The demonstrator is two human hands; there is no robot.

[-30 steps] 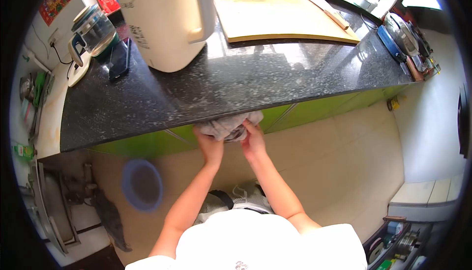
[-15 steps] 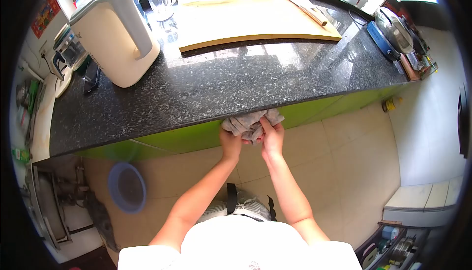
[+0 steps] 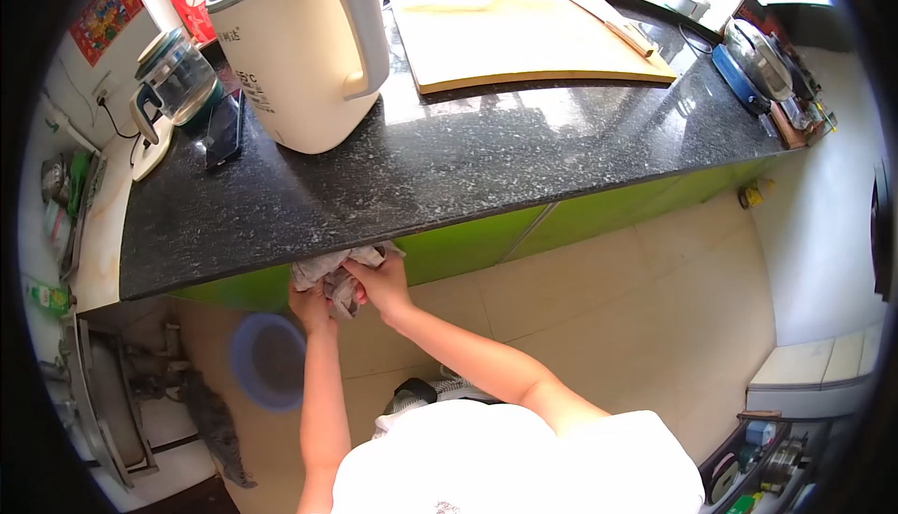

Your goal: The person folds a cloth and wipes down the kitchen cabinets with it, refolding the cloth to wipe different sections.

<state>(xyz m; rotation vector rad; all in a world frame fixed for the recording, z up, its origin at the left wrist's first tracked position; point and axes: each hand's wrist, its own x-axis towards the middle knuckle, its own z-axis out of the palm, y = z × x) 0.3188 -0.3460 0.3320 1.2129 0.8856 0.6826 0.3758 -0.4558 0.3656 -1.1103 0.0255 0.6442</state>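
Two hands share one crumpled gray cloth (image 3: 339,282) at the near edge of the granite countertop (image 3: 449,163): the left hand (image 3: 311,306) curls around its lower side, the right hand (image 3: 383,282) pinches folds between thumb and fingers. Handling looks under way, with the cloth bunched rather than spread or set down; how much is done or left cannot be told. Beyond its edge stand the electric kettle (image 3: 295,60) and, farther off, the cutting board (image 3: 533,37) bearing a knife (image 3: 629,35).

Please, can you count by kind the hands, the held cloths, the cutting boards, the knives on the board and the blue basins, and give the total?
Left hand and right hand: 2
Cloth: 1
Cutting board: 1
Knife: 1
Blue basin: 1
Total: 6
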